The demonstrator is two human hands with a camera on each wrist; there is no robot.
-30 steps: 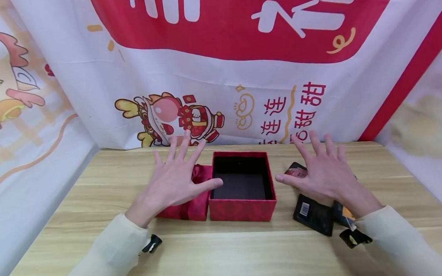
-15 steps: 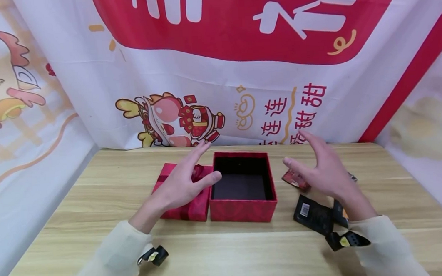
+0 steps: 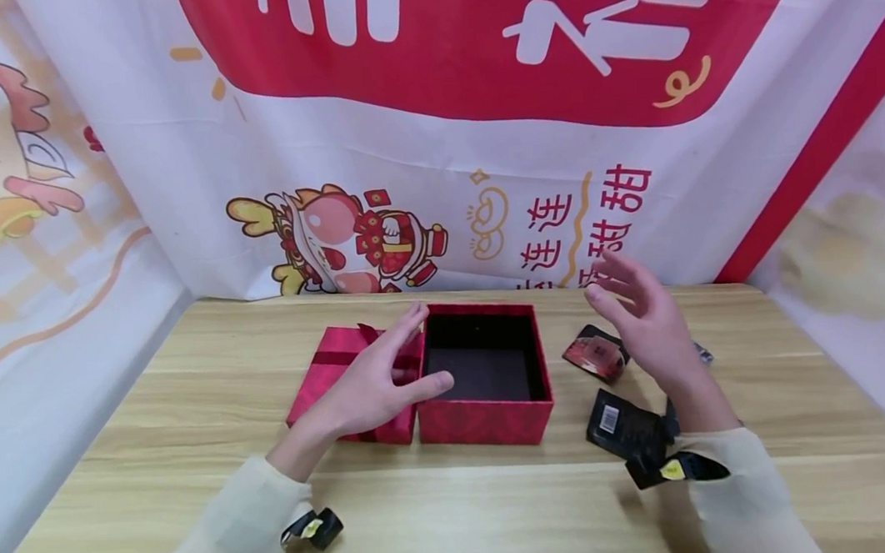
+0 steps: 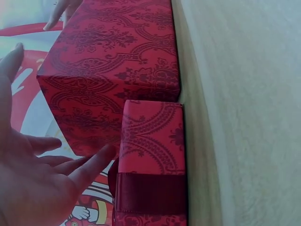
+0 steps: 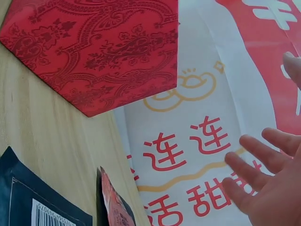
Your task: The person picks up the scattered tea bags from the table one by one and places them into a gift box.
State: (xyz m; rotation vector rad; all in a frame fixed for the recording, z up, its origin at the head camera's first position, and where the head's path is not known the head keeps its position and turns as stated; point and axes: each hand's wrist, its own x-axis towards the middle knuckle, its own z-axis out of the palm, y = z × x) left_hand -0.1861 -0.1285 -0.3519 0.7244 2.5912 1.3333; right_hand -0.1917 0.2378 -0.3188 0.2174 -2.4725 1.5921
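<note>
In the head view an open red gift box (image 3: pixel 486 421) with a black inside stands mid-table. Its red lid (image 3: pixel 327 374), tied with a dark ribbon, lies against its left side. My left hand (image 3: pixel 377 388) hovers over the lid with fingers extended, thumb toward the box's rim, holding nothing. My right hand (image 3: pixel 651 324) is raised to the right of the box, fingers loosely bent and nothing in them. Below it lie a red and black packet (image 3: pixel 595 352) and a black packet with a barcode label (image 3: pixel 625 426). The left wrist view shows the patterned box (image 4: pixel 113 52) beside the ribboned lid (image 4: pixel 153 136).
Another dark packet (image 3: pixel 672 421) is partly hidden behind the right wrist, and a small silvery packet edge (image 3: pixel 703 352) shows past it. A printed white and red cloth (image 3: pixel 435 143) hangs at the back of the wooden table (image 3: pixel 455 518).
Both hands have turned from spread, palm-down fingers to thumb-up, closer-fingered poses. The right hand has shifted slightly, uncovering more of the red and black packet. Box and lid stay put.
</note>
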